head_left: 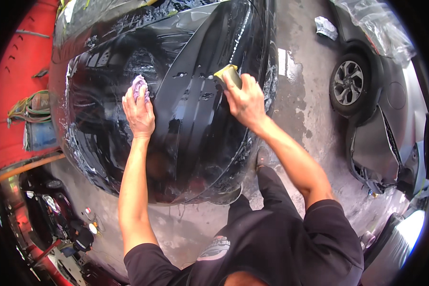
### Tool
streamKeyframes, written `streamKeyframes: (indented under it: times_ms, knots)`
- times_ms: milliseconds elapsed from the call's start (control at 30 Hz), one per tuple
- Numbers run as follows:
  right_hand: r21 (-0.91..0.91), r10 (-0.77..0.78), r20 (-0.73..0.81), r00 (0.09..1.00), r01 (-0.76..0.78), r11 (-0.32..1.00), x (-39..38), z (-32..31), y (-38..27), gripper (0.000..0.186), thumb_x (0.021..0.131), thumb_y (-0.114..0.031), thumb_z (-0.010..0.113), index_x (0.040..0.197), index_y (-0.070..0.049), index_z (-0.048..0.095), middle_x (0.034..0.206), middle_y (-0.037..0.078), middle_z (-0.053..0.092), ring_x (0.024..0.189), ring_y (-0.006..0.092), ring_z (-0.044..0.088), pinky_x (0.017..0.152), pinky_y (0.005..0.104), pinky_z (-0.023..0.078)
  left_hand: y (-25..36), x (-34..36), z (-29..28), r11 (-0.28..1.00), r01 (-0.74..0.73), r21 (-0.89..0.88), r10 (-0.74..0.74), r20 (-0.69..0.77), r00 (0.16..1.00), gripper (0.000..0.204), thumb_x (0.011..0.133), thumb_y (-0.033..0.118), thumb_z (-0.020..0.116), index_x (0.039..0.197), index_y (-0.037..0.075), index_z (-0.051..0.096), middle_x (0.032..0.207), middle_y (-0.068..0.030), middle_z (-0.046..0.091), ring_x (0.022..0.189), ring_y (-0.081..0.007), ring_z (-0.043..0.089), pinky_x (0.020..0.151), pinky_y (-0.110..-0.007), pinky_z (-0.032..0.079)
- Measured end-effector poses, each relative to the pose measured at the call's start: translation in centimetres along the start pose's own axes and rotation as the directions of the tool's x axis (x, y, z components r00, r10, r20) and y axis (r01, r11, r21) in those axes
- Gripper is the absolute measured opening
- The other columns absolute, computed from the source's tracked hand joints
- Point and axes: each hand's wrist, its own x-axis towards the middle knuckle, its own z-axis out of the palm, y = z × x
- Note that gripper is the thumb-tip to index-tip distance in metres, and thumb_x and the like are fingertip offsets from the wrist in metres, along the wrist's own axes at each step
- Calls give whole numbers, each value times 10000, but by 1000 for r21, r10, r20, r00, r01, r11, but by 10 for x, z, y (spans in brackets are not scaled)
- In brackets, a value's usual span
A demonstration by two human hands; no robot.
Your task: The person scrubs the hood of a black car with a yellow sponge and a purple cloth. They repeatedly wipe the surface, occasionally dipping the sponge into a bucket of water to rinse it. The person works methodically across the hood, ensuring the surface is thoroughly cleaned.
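Before me lies a wet, dark car hood [188, 112], its surroundings covered by shiny clear plastic film [93, 102]. My right hand [248, 102] grips a sanding block [231, 76] with a yellowish edge, held against the right part of the hood. A string of white droplets [239, 39] runs from the block toward the far end. On the left, my left hand [139, 117] holds a crumpled purple cloth [140, 86] over the film-covered part. The undersides of block and cloth are hidden.
To the right stands a dark grey car [388, 128] with its wheel [349, 81] facing me. Wet patches mark the concrete floor [298, 124]. Coiled hoses [33, 109] hang by a red wall [14, 71] on the left; an orange bar [26, 169] runs below them.
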Motion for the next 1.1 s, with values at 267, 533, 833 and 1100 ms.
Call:
streamKeyframes:
  times_ms: [267, 533, 833, 1100]
  knots:
    - [-302, 189, -207, 960, -246, 921, 153, 8, 121, 410, 988, -267, 704, 1394, -206, 704, 1128, 235, 649, 1034, 431, 682, 835, 548, 595, 6, 9, 11, 1000, 5, -26, -5, -7, 1000, 525, 943, 82, 683, 1467, 110, 648, 1514, -227, 543, 1412, -444, 513, 1250, -580, 343]
    - [-99, -108, -17, 994, 105, 989, 53, -4, 46, 572, 886, -155, 731, 1450, -172, 637, 1089, 215, 601, 946, 381, 617, 716, 481, 498, -2, -2, 3, 1000, 18, -7, -18, 7, 1000, 519, 939, 81, 681, 1458, 96, 649, 1524, -224, 534, 1406, -448, 509, 1246, -576, 346]
    - [-70, 88, -37, 995, -91, 993, 29, -1, 21, 646, 857, -115, 806, 1486, -164, 665, 1157, 259, 597, 1030, 426, 652, 853, 507, 587, -3, -2, 0, 1000, 20, -11, -20, 24, 1000, 526, 938, 68, 672, 1463, 89, 645, 1531, -227, 531, 1419, -448, 508, 1254, -582, 337]
    - [-281, 68, -190, 980, -120, 952, 180, -3, 168, 505, 958, -207, 718, 1458, -197, 648, 1129, 209, 626, 979, 411, 671, 806, 537, 595, 8, 14, 11, 999, 19, -48, -19, 8, 1000, 533, 941, 69, 672, 1472, 91, 642, 1546, -222, 524, 1433, -439, 502, 1263, -578, 329]
